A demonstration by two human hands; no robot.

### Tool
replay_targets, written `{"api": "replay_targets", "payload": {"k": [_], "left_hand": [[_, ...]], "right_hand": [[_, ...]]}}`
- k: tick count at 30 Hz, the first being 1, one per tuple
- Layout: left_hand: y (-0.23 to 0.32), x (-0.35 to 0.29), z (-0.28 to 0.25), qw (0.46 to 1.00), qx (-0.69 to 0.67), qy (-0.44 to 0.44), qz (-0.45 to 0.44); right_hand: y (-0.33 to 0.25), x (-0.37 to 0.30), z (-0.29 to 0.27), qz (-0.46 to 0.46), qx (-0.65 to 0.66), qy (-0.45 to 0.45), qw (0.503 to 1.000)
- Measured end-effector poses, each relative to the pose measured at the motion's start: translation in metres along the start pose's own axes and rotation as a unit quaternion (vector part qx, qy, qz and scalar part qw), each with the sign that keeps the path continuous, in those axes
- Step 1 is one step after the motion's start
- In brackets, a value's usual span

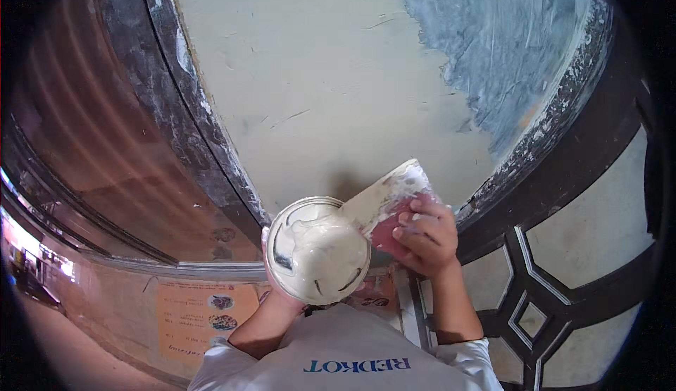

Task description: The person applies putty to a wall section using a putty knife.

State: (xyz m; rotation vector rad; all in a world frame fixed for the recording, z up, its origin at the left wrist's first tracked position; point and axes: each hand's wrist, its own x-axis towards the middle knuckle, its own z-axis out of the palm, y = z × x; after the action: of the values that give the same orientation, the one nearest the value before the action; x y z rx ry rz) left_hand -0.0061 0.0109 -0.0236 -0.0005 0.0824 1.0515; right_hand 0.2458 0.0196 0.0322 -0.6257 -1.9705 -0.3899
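My left hand (287, 301) is wrapped around the side and underside of a round tub (276, 215). Creamy white putty (331, 246) fills the tub, smeared in swirls up to its rim. In my right hand (431, 236) is a wide putty knife (384, 197), gripped by its pink part with the fingers curled over it. White putty coats much of its pale blade, and the blade's left end meets the tub's right rim. Beyond the hands stands a panel (296, 88), mostly covered in a cream layer, with a streaked blue-grey patch (500, 46) at its upper right.
A dark, paint-chipped frame (186, 102) borders the panel on the left, with glossy brown glass (105, 151) past it. Dark lattice with pale panes (591, 222) rises at the right. An orange printed sheet (201, 317) is low on the left.
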Motion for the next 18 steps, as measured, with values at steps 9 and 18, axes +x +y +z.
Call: {"api": "replay_targets", "payload": {"k": [9, 18], "left_hand": [[-0.021, 0.000, 0.006, 0.992, 0.096, -0.062, 0.047], [-0.049, 0.016, -0.001, 0.988, 0.138, -0.068, 0.003]], "right_hand": [[0.023, -0.012, -0.028, 0.191, -0.012, 0.073, 0.979], [0.030, 0.023, -0.044, 0.447, 0.230, -0.141, 0.853]]}}
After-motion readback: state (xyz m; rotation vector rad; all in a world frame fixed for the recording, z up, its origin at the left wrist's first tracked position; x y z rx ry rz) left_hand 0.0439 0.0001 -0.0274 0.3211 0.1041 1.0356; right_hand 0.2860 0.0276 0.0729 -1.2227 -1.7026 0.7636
